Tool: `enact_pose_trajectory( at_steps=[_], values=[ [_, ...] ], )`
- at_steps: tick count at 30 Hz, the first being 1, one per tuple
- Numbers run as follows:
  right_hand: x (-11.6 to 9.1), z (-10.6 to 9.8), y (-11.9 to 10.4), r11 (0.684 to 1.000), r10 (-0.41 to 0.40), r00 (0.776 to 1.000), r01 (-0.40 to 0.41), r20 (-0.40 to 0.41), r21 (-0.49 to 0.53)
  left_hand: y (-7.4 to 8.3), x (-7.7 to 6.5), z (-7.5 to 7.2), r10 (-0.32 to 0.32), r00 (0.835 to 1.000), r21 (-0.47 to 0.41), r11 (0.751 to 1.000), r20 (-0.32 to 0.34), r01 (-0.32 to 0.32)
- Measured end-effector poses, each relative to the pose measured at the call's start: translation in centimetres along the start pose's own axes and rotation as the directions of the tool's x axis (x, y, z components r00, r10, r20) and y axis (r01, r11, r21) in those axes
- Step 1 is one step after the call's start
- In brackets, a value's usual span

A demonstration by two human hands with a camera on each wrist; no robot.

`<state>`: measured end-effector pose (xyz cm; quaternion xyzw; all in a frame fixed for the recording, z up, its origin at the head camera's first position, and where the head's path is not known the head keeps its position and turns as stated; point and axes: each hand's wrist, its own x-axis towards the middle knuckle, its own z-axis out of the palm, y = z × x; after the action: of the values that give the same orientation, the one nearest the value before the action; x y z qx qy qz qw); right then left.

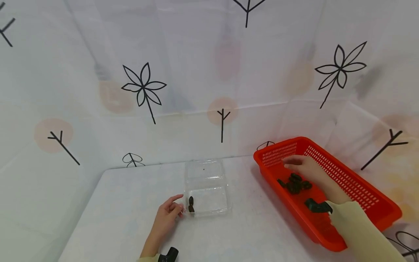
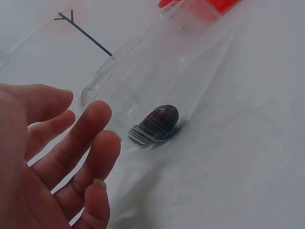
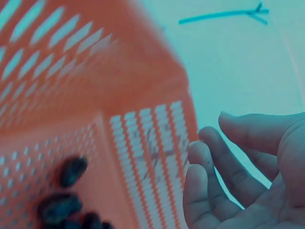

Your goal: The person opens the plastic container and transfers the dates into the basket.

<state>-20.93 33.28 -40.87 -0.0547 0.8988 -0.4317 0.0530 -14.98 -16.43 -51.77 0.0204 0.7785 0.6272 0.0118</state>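
A clear plastic hinged box [image 1: 209, 200] lies with its lid folded back on the table. Inside its left edge sit two small, dark, glossy oval pieces [image 1: 191, 200]; one dark oval piece [image 2: 161, 121] shows through the clear wall in the left wrist view. Beside that wall my left hand [image 1: 168, 214] has its fingers loosely bent, holding nothing. My right hand [image 1: 304, 167] is over the far part of a red plastic basket [image 1: 294, 209], fingers loosely curved and thumb apart, with nothing between them. A heap of dark oval pieces [image 1: 294, 185] lies on the basket floor just below it.
The basket's perforated long wall [image 1: 343, 174] rises on the right. A white cloth printed with flowers and twigs [image 1: 183, 138] hangs behind the white table [image 1: 124, 207]. The box lid [image 1: 204, 169] lies toward that cloth.
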Motion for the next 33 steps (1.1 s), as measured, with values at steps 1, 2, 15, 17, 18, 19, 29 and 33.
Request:
enact_pose_trajectory(
  at_steps=[1, 2, 15, 17, 18, 19, 29, 33],
  values=[
    [0.1, 0.2, -0.4, 1.0, -0.012, 1.0, 0.012, -0.003, -0.01, 0.0, 0.2, -0.2, 0.0, 1.0, 0.018, 1.0, 0.004, 0.0],
    [0.1, 0.4, -0.8, 0.999, -0.03, 1.0, 0.03, -0.005, -0.018, 0.0, 0.3, -0.3, -0.001, 1.0, 0.036, 0.999, 0.011, 0.001],
    [1.6, 4.3, -6.1, 0.993, -0.116, 0.992, 0.116, 0.041, 0.014, -0.1, 1.7, -1.0, 0.022, 0.994, 0.119, 0.992, 0.109, -0.035],
    [2.1, 5.2, -6.7, 0.991, -0.131, 0.99, 0.13, 0.056, 0.02, -0.1, 1.8, -1.1, 0.024, 0.993, 0.125, 0.991, 0.115, -0.038],
    [2.3, 5.7, -7.1, 0.99, -0.136, 0.988, 0.134, 0.069, 0.034, -0.1, 1.9, -1.1, 0.025, 0.993, 0.127, 0.991, 0.117, -0.04],
    [2.5, 6.2, -7.4, 0.99, -0.14, 0.987, 0.137, 0.081, 0.047, -0.1, 1.9, -1.1, 0.025, 0.992, 0.126, 0.991, 0.12, -0.04],
    [4.9, 13.0, -9.9, 0.974, -0.224, 0.936, 0.202, 0.272, 0.104, -0.2, 2.6, -0.8, 0.032, 0.988, 0.081, 0.996, 0.149, -0.045],
    [5.7, 15.6, -10.5, 0.975, -0.22, 0.908, 0.193, 0.356, 0.111, 0.3, 2.5, -0.7, 0.026, 0.989, 0.072, 0.997, 0.146, -0.037]
  ],
)
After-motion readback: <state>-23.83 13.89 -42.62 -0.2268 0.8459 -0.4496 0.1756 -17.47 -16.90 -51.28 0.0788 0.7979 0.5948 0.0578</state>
